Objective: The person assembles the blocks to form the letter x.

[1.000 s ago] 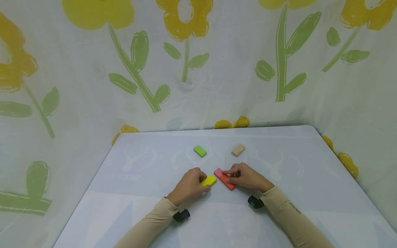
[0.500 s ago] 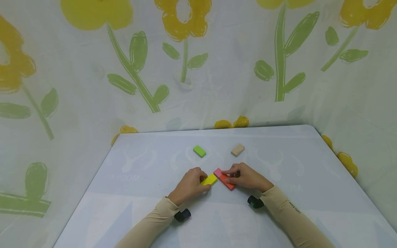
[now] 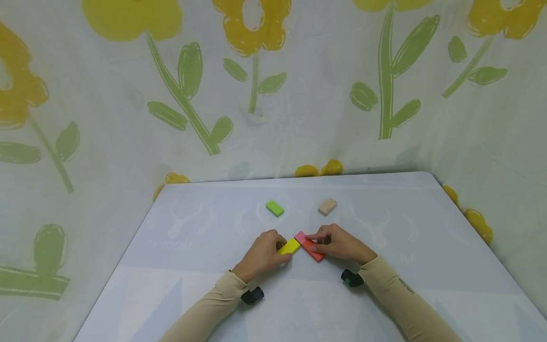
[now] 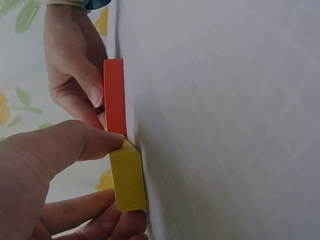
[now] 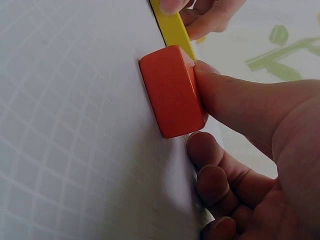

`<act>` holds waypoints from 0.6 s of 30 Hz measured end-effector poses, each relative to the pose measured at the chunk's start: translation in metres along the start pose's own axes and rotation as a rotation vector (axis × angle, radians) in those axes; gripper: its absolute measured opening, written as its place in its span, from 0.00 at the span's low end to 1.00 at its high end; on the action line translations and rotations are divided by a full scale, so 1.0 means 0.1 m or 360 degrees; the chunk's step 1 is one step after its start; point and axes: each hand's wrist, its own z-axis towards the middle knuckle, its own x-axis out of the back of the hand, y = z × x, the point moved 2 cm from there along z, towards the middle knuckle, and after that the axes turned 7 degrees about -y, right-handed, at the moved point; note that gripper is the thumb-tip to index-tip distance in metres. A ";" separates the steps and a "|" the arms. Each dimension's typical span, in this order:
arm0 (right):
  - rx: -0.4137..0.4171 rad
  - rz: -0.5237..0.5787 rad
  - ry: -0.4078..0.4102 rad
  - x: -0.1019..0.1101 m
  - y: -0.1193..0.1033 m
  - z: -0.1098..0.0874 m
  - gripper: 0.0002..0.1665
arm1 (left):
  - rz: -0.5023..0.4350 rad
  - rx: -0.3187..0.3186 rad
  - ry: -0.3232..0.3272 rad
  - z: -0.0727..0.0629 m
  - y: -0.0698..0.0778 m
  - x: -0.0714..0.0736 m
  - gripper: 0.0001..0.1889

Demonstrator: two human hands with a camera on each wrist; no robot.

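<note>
My left hand [image 3: 261, 255] pinches a yellow block [image 3: 289, 247] between thumb and fingers; the block lies flat on the table. A red block [image 3: 314, 251] and a pink block [image 3: 301, 237] lie end to end in a slanting row to its right. My right hand [image 3: 339, 243] holds the red block, its thumb on the near part and a fingertip by the seam with the pink one. The yellow block's far end is at the row's left side, touching or nearly so. In the right wrist view the red block [image 5: 172, 92] shows its end face, hiding the pink one.
A light green block [image 3: 275, 208] and a bare wood-coloured block [image 3: 327, 207] lie apart, farther back on the white table [image 3: 205, 285]. Behind the table hangs a flower-printed cloth [image 3: 307, 95]. A small dark camera sits on each wrist.
My left hand has slid the yellow block slightly right and away from me, closer to the pink and red blocks. My right hand and its blocks have stayed in place.
</note>
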 end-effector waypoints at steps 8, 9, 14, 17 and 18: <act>-0.0006 0.0018 -0.0004 0.00 0.00 0.00 0.23 | -0.0001 0.0006 0.0003 0.01 0.00 -0.01 0.17; -0.0011 0.0017 -0.0006 0.00 0.00 0.00 0.23 | 0.0000 0.0005 0.0004 0.01 0.00 -0.01 0.17; -0.0007 0.0003 -0.0005 0.00 -0.01 -0.01 0.23 | 0.0014 0.0001 0.0009 0.02 0.00 -0.01 0.16; -0.0010 -0.0007 -0.0007 0.00 -0.01 -0.01 0.23 | 0.0022 0.0005 0.0001 0.02 0.01 -0.01 0.17; -0.0006 -0.0008 -0.0010 0.00 -0.01 -0.01 0.23 | 0.0024 0.0009 -0.0001 0.02 0.01 -0.01 0.17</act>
